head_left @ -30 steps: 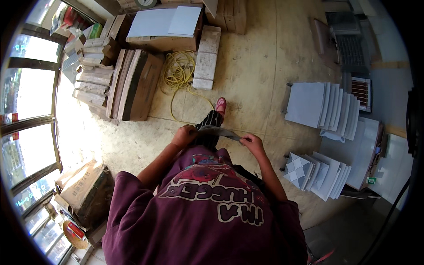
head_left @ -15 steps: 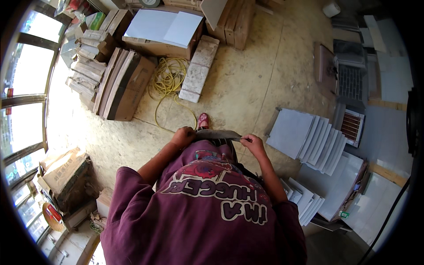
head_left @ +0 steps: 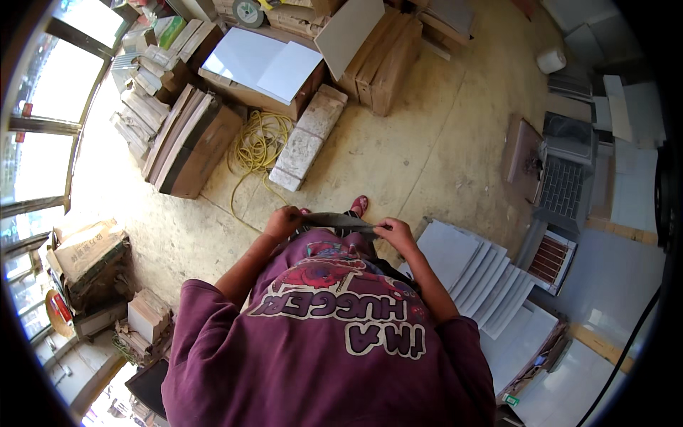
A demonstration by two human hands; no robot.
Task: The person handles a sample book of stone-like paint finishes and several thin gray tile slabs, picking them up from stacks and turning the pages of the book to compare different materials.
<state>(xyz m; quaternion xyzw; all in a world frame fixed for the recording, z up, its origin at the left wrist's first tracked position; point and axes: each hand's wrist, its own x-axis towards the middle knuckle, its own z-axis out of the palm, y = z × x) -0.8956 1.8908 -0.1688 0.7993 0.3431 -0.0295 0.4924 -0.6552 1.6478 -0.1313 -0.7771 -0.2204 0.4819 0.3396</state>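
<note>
Grey strip [head_left: 337, 222] held at both ends, 12 o'clock of purple shirt [head_left: 313, 373].
Left hand [head_left: 285, 223] closed on 9 o'clock end, right hand [head_left: 395, 233] pinching 3 o'clock end; even tension should limit sag. Yellow cable [head_left: 259, 144] beyond, 11 o'clock.

The shirt [head_left: 324, 338] is maroon, short-sleeved and boldly printed.

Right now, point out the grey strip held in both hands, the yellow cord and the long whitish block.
Grey strip [head_left: 337, 221], head view: middle of its visible length.
Yellow cord [head_left: 256, 151], head view: thick of its coil.
Whitish block [head_left: 309, 138], head view: middle of its upper face.
</note>
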